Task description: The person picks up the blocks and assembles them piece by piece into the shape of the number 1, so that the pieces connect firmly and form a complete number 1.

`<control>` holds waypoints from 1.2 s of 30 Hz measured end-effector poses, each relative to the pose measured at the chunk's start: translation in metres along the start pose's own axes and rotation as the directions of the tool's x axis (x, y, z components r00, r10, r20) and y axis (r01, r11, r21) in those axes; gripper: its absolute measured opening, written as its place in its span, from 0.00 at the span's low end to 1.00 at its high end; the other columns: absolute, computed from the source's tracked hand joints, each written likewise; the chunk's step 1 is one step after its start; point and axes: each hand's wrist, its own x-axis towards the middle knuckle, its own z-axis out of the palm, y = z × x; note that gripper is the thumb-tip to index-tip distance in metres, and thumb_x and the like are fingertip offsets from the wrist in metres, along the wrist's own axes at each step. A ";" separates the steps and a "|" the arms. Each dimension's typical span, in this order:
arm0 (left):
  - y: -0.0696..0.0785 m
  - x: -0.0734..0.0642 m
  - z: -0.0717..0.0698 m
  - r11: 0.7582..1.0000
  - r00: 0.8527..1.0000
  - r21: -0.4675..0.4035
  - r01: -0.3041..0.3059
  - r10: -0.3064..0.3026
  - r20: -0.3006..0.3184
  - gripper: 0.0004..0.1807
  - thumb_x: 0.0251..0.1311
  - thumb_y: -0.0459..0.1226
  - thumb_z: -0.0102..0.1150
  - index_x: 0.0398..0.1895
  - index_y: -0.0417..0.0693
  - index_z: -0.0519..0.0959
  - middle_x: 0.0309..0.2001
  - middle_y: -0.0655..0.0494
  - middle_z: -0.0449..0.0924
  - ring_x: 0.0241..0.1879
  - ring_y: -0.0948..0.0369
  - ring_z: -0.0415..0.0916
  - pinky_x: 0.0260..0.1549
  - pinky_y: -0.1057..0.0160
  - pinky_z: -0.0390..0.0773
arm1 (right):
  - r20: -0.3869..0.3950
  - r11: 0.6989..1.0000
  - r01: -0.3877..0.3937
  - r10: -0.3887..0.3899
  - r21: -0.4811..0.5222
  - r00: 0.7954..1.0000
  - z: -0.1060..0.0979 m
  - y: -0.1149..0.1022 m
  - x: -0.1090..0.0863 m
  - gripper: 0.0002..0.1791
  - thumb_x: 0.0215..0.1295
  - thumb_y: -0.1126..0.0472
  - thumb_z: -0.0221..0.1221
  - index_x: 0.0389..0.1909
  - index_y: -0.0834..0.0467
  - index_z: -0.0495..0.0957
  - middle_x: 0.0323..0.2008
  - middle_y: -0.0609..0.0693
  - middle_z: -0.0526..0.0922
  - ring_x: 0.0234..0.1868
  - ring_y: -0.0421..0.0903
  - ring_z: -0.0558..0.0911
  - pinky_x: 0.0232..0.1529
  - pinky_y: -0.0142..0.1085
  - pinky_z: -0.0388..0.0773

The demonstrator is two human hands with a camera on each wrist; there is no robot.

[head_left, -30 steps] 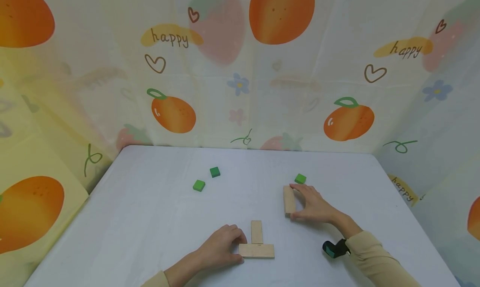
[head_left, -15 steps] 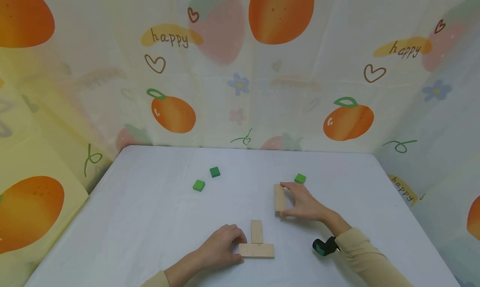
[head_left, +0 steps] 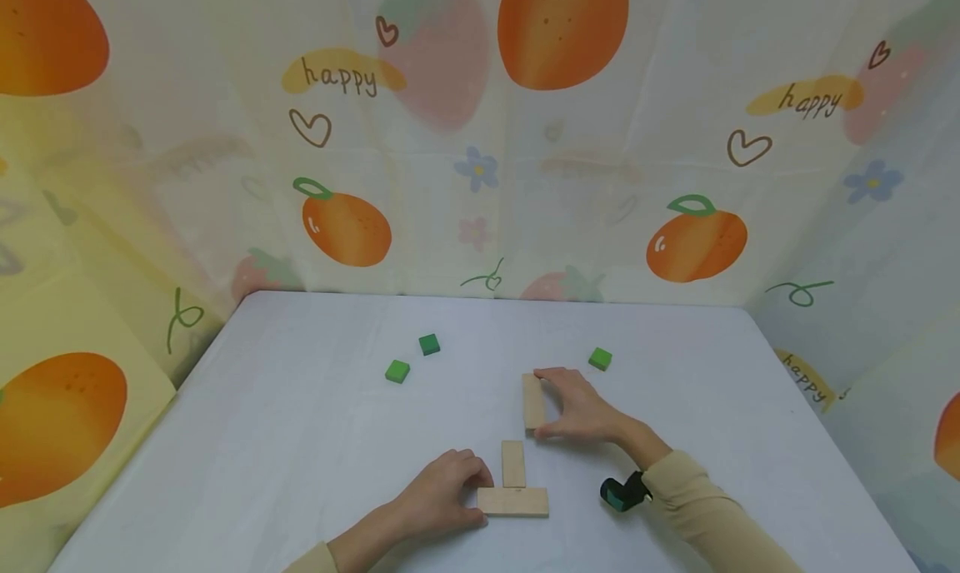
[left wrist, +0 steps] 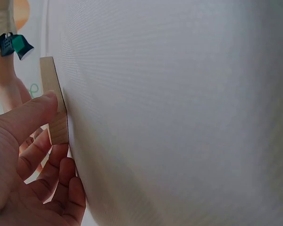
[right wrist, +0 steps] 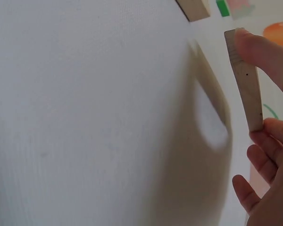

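My left hand holds the left end of a wooden block lying crosswise on the white table. In the left wrist view its thumb and fingers pinch that block at the end. A second wooden block points away from the crosswise one, its near end touching the middle of it. Just beyond it, my right hand pinches a third wooden block by its two ends. This block is raised off the table in the right wrist view, with its shadow apart from it.
Two green cubes, one darker and one lighter, sit at the back left of the table. Another green cube lies beyond my right hand. A black and teal device is on the right wrist. A fruit-print curtain hangs behind.
My right hand has carried its wooden block leftward, from near the right green cube to just beyond the two joined blocks. The left hand has stayed in place.
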 end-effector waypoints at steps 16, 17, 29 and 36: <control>-0.001 0.000 0.000 1.000 1.000 0.020 -0.017 0.017 -0.001 0.18 0.39 0.44 0.72 0.36 0.57 0.77 0.32 0.72 0.71 0.34 0.73 0.64 0.37 0.70 0.70 | 0.042 1.000 -0.014 0.015 -0.024 0.999 0.015 -0.016 0.010 0.50 0.42 0.40 0.67 0.65 0.57 0.60 0.62 0.54 0.66 0.63 0.53 0.63 0.61 0.52 0.58; -0.001 0.000 0.000 1.000 1.000 0.022 -0.018 0.018 -0.002 0.18 0.39 0.44 0.72 0.36 0.57 0.77 0.32 0.72 0.71 0.34 0.73 0.64 0.37 0.70 0.70 | 0.045 0.999 -0.018 0.019 -0.028 0.999 0.015 -0.016 0.011 0.50 0.43 0.40 0.67 0.65 0.57 0.59 0.62 0.53 0.66 0.62 0.52 0.63 0.60 0.52 0.59; -0.003 0.001 0.001 1.000 1.000 0.017 -0.012 0.012 0.000 0.18 0.40 0.44 0.72 0.36 0.58 0.77 0.32 0.72 0.71 0.34 0.73 0.64 0.37 0.70 0.70 | 0.049 0.998 -0.027 0.030 -0.057 0.998 0.017 -0.020 0.010 0.49 0.44 0.38 0.65 0.65 0.56 0.60 0.61 0.53 0.67 0.61 0.53 0.64 0.56 0.53 0.62; -0.002 0.002 0.001 1.000 1.000 0.008 0.003 -0.003 0.008 0.18 0.40 0.44 0.72 0.36 0.58 0.77 0.33 0.72 0.71 0.34 0.72 0.65 0.37 0.70 0.70 | 0.051 0.997 -0.036 0.040 -0.062 0.998 0.019 -0.021 0.011 0.49 0.44 0.37 0.65 0.65 0.55 0.60 0.61 0.52 0.66 0.61 0.53 0.64 0.56 0.53 0.62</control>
